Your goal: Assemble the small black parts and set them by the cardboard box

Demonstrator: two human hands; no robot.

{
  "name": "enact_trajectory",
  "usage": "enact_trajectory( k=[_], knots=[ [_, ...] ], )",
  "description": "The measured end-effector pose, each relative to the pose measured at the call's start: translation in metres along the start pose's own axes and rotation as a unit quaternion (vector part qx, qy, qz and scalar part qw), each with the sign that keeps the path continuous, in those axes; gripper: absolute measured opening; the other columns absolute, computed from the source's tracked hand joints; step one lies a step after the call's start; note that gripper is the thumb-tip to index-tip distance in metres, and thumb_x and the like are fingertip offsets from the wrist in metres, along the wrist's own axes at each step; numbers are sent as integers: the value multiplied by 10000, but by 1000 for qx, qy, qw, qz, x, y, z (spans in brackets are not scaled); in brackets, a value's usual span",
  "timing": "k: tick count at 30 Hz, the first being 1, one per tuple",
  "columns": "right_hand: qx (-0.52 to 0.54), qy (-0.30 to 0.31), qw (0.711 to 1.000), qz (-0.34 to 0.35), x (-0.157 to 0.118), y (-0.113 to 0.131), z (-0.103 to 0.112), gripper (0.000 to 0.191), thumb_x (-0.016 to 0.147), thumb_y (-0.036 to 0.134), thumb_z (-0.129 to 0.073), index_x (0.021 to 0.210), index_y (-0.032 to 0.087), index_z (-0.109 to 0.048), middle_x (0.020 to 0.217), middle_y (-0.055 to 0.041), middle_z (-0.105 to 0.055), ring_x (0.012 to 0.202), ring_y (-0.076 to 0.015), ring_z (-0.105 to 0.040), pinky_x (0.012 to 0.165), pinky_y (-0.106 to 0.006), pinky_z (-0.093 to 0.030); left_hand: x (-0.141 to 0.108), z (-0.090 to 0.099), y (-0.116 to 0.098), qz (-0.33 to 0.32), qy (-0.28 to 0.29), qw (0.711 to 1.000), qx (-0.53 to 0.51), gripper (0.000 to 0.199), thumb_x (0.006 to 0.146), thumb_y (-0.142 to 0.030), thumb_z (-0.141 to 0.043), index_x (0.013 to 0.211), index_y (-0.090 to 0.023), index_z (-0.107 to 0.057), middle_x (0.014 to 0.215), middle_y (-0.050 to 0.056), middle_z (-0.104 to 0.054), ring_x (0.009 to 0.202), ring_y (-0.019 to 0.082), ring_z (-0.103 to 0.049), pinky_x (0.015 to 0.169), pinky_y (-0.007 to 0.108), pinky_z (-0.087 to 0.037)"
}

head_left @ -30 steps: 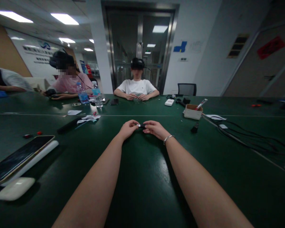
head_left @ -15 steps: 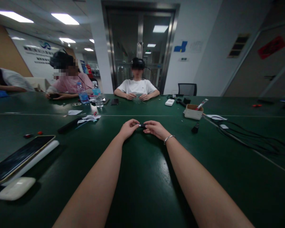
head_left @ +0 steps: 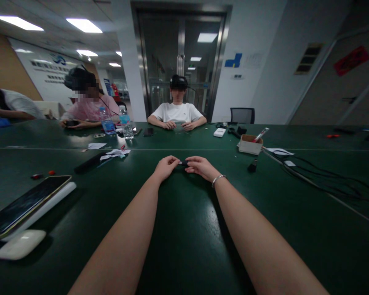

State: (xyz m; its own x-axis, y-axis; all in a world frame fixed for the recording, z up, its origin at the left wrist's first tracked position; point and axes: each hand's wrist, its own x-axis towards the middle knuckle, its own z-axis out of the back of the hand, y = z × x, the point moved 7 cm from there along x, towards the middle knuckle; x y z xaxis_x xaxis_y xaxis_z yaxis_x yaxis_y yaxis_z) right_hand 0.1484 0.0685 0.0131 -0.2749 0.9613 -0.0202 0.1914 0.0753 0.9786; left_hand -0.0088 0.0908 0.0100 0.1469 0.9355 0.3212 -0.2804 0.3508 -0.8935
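Note:
Above the green table, both my hands meet around a small black stick point(head_left: 183, 163) with a pale, metal-looking end; it is too small to name surely. My left hand point(head_left: 167, 167) pinches the pale left end between thumb and fingers. From the other side, the fingers of my right hand point(head_left: 199, 167) are closed on the black body. A silver bracelet point(head_left: 218, 180) circles my right wrist. To the right lies a small black piece with a flared end point(head_left: 252, 166), touched by neither hand.
A phone point(head_left: 29, 203) on a white box and a white rounded case point(head_left: 21, 244) lie at left. A small open box point(head_left: 251, 144) and black cables point(head_left: 322, 174) are at right. Water bottles point(head_left: 126, 123) stand farther back. Across the table sits a person in white point(head_left: 177, 112).
My left fingertips have shifted slightly left, and a little more of the stick's pale end shows. My right hand stays nearly still.

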Motion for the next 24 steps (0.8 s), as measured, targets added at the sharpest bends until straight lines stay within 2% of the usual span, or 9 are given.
enact_trajectory(
  k=[4,10,20,24],
  knots=[
    [-2,3,1000,-4,0,0,-1,212,823,-49,-517,981,79,-576,703,-71,-678,569,-120,-687,595,-196,-587,0,-1,-1,-7,12,1000,-18,270,740,-407,-618,879,-175,-618,744,25,-658,681,139,-596,686,270,-450],
    [0,0,1000,-6,1,-1,1,210,824,-42,-523,986,82,-576,700,-62,-676,565,-122,-688,581,-197,-589,-3,-1,-7,-16,18,1000,5,305,666,-369,-694,878,-158,-634,707,17,-626,644,126,-549,640,257,-427],
    [6,1,1000,2,3,-2,2,185,820,-34,-553,957,84,-593,767,-87,-686,579,-129,-690,585,-215,-593,-4,-2,-6,-1,17,1000,-13,303,676,-381,-688,864,-149,-640,801,58,-663,727,150,-588,711,287,-451],
    [5,0,1000,-4,2,-2,2,190,821,-44,-543,957,83,-585,742,-86,-683,564,-126,-685,578,-206,-586,-5,-1,-10,-13,16,1000,-9,305,678,-380,-688,873,-151,-639,759,38,-649,688,135,-574,677,268,-443]
  ],
)
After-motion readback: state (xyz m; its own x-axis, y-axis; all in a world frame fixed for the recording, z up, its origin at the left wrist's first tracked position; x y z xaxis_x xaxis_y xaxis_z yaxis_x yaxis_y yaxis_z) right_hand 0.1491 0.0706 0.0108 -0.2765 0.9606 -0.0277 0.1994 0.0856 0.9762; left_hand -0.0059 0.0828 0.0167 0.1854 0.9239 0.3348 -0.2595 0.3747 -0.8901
